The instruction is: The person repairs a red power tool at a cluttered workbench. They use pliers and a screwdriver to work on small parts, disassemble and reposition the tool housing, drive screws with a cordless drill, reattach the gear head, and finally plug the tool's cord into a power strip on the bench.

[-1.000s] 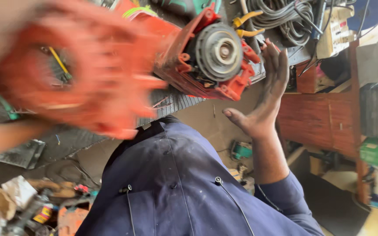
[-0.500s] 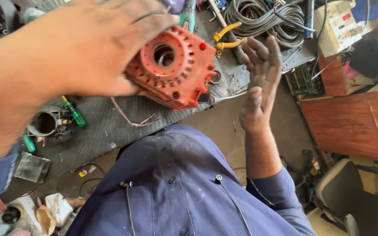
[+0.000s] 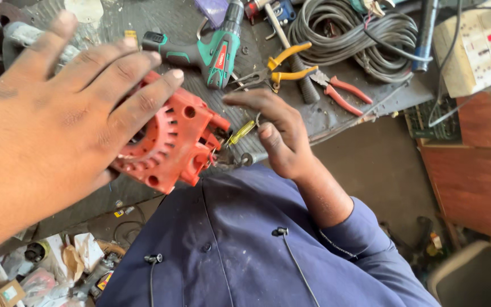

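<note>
**Red motor housing held over desk edge, both hands on it**

Item: red plastic motor housing [image 3: 171, 139], round w/ vent slots and screw holes, held above the near edge of the desk [image 3: 342, 116], close to the person's chest. Tilted, open face partly covered.

L hand [image 3: 46, 131]: large in view, fingers spread flat across the housing's upper face, grip clamped on the housing from the far side; thumb side hidden.

R hand [image 3: 282, 133]: at the housing's right end, fingers curled, tips touching the metal/wire parts there. Small yellow-handled screwdriver [image 3: 241, 132] sits between R hand and housing; cannot tell if the grip holds it or only touches it.

Surroundings: green cordless drill [image 3: 211, 48] on desk just behind housing; yellow-handled pliers [image 3: 285, 65] and red-handled pliers [image 3: 342, 94] to its right; coiled grey cable [image 3: 359, 40] beyond. Person wears blue work shirt [image 3: 240, 250].
</note>
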